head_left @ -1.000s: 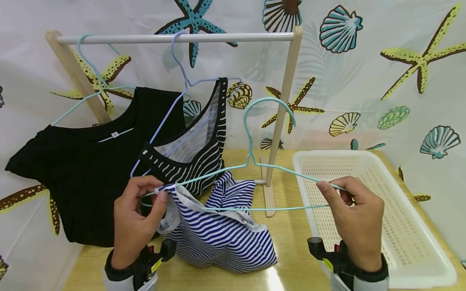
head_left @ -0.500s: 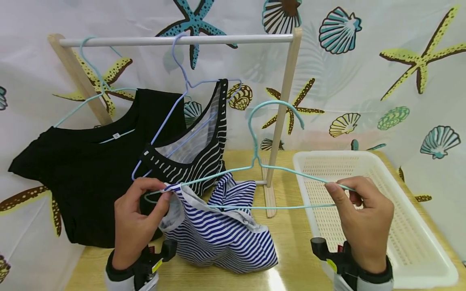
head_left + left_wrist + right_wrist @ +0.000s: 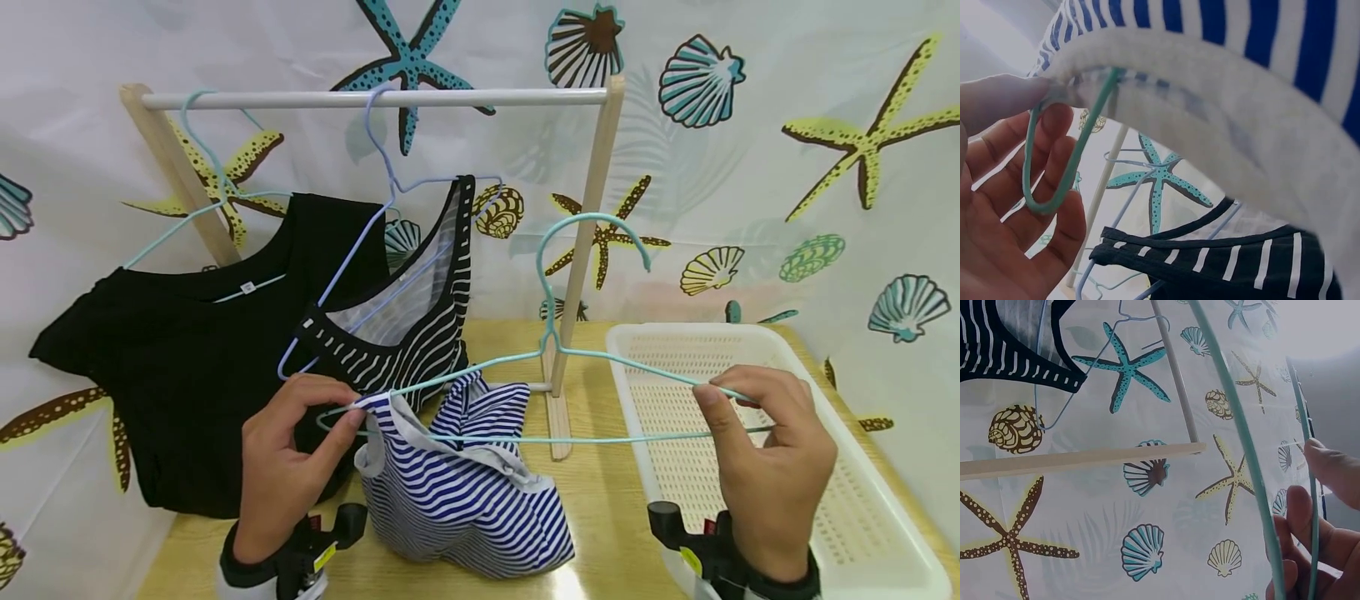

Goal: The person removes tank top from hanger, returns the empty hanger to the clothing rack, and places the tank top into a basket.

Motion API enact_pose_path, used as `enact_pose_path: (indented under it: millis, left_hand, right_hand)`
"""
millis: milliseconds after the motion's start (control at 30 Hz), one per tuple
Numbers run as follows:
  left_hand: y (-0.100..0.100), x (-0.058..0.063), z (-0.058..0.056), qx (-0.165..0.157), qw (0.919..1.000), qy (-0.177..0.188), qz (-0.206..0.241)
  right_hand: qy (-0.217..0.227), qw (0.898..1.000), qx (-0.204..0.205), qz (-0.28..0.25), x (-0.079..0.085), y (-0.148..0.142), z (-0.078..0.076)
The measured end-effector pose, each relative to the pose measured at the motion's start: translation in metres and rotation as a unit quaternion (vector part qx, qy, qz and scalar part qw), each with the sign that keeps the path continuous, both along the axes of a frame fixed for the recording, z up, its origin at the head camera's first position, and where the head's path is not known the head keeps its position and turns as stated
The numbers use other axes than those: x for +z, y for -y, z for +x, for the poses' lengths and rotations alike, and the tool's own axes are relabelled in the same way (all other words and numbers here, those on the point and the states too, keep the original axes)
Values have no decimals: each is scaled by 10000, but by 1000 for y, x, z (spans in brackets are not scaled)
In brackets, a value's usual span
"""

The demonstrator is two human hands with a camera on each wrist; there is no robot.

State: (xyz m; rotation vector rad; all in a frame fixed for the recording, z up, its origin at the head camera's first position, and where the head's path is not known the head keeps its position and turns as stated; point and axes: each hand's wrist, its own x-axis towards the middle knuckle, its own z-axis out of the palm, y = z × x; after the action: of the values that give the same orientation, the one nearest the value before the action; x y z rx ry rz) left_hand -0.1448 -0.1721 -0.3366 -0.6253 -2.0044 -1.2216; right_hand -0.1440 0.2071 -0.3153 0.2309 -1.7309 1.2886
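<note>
Hands at both ends of a mint hanger point(image 3: 551, 340), striped garment point(image 3: 457, 508) pinched at one

From where I stand, the left hand point(image 3: 288, 467) reaches forward with thumb and forefinger pinching the edge of the blue-and-white garment where it meets the hanger's left end. The other fingers lie behind, and the bare end loop pokes out past the cloth. The right hand point(image 3: 780, 475) is up at the opposite end, thumb and forefinger pinching the upper wire, with the lower wire running behind the thumb. The hanger is spread level between them, hook up, and the garment hangs below its left half, over the table point(image 3: 600, 508); I can't tell whether its hem touches the wood.

Beyond stands a rack point(image 3: 487, 98) of pale wood and a light bar. A black shirt point(image 3: 210, 375) hangs on its left, partly covered by the left hand. Beside it, a black-and-white striped top point(image 3: 438, 333) droops from a purple hanger point(image 3: 390, 171), just behind the garment. The mint hook crosses in front of the rack's right post. Right of that sits a white basket point(image 3: 690, 331), partly hidden by the right hand.
</note>
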Motion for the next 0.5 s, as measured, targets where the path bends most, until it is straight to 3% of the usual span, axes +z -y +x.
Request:
enact_pose_path:
  millis: [267,500]
  left_hand:
    - [0,-2,-1,-36,10000,-54,54]
    - [-1,-1,-2,-119,9999,-71,44]
  right_hand:
    - [65,9999,79,-133,1,-8,5]
    - [7,9958,719,-567,6,-15,12]
